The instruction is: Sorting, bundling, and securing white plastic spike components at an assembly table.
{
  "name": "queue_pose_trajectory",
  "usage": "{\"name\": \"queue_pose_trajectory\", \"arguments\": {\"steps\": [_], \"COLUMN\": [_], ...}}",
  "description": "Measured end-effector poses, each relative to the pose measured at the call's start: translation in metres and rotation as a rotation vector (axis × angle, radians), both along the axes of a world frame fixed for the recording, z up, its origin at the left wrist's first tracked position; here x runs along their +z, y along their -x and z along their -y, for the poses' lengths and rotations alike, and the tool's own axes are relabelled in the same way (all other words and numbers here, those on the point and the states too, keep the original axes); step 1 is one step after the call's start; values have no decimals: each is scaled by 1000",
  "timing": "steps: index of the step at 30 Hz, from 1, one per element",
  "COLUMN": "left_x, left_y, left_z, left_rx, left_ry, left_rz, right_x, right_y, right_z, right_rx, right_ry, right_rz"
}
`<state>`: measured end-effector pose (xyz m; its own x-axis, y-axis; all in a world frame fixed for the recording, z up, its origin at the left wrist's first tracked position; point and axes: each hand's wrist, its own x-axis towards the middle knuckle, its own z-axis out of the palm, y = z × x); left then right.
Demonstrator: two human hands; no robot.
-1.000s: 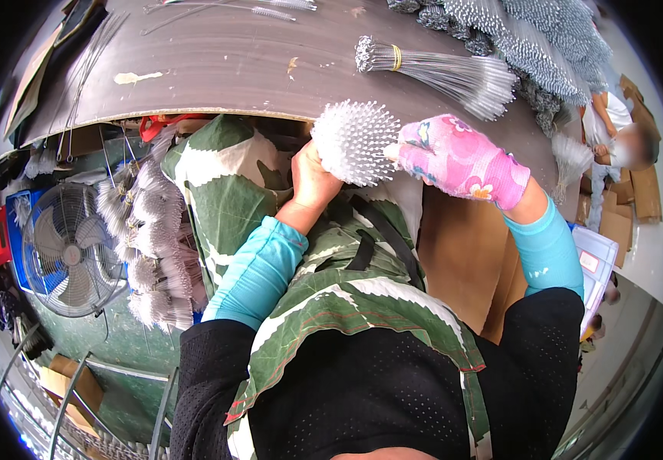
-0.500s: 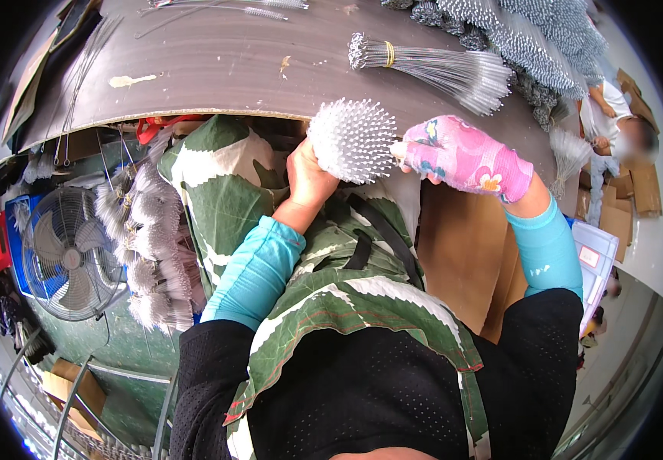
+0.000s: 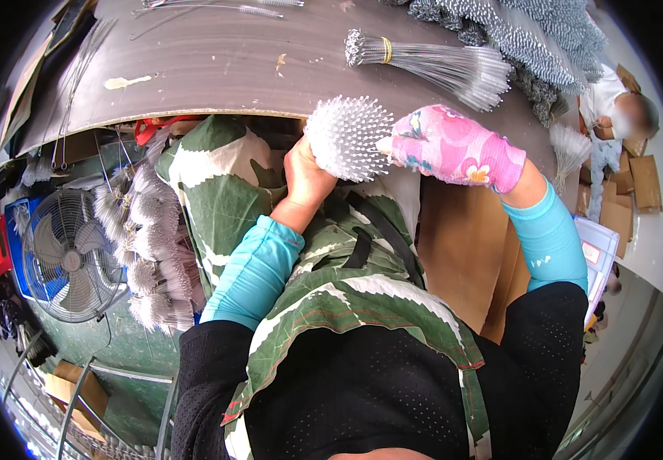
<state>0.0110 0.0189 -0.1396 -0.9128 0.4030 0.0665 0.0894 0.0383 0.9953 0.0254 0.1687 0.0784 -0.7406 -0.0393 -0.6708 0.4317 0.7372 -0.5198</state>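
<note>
Left hand (image 3: 306, 175) grips a white bristly bundle (image 3: 349, 138) from below, steadying it; gloved right hand (image 3: 450, 147) apparently pinches its edge.

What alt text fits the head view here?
A person's bare left hand holds a round bunch of white bristly stems while the right hand, in a pink floral glove, touches it beside a grey table. A fan stands lower left.
</note>
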Motion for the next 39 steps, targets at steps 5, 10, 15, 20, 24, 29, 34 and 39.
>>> {"name": "queue_pose_trajectory", "arguments": {"steps": [5, 10, 15, 20, 24, 29, 34, 39], "left_x": [-3, -3, -5, -3, 0, 4, 8, -6], "left_y": [1, 0, 0, 1, 2, 2, 3, 1], "left_z": [0, -1, -1, -1, 1, 2, 1, 1], "left_rx": [-23, -14, -19, -25, -33, -49, -54, -45], "left_ry": [48, 6, 8, 31, 121, 92, 96, 72], "left_rz": [-25, -12, 10, -49, -71, -17, -15, 40], "right_x": [-5, 7, 8, 3, 3, 3, 5, 2], "right_y": [-4, -9, -10, -8, -3, 0, -10, -21], "right_z": [-3, -5, 3, 0, 0, 1, -2, -1], "right_rx": [21, -170, -198, -164, -133, -63, -162, -221], "right_ry": [-29, 97, 82, 93, 63, 16, 88, 170], "right_rz": [-63, 151, 159, 156, 170, 184, 161, 190]}}
